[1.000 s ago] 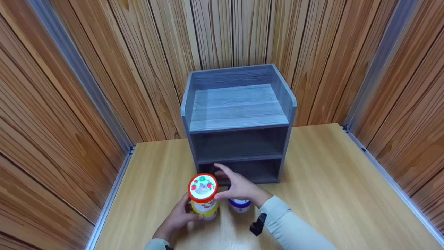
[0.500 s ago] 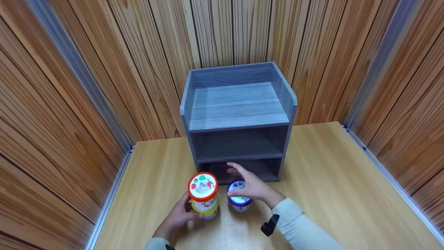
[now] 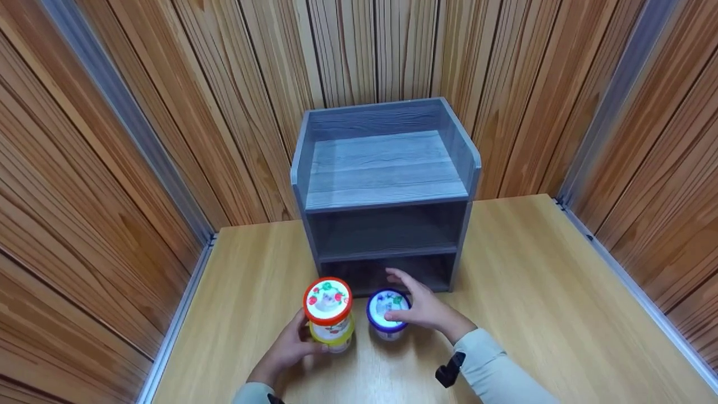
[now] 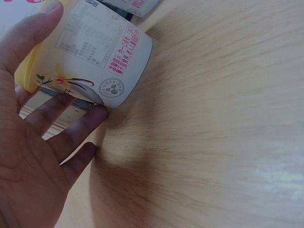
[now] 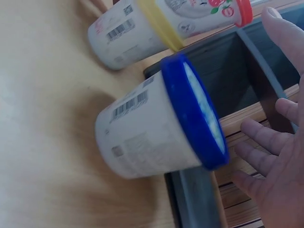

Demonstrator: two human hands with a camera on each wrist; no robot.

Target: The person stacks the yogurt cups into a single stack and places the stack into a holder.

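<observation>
Two cups stand stacked near the table's front: a red-lidded cup (image 3: pixel 328 300) on top of a yellow-lidded cup (image 3: pixel 334 335). My left hand (image 3: pixel 289 350) grips the lower cup (image 4: pixel 109 57) from the left, thumb and fingers round its side. Just to the right stands a blue-lidded cup (image 3: pixel 387 311). My right hand (image 3: pixel 418 300) hovers open at its right side with the fingers spread. In the right wrist view the blue-lidded cup (image 5: pixel 156 128) stands apart from the palm of the right hand (image 5: pixel 261 80).
A grey three-level shelf unit (image 3: pixel 387 191) stands behind the cups against the wooden wall, its lower compartments dark and its bottom opening (image 5: pixel 228 71) right behind the blue-lidded cup. The wooden table (image 3: pixel 533 292) is walled by wood panels on three sides.
My right hand has slid to the right, off the top of the blue-lidded cup, so its lid now shows. The left hand and the stack have stayed put.
</observation>
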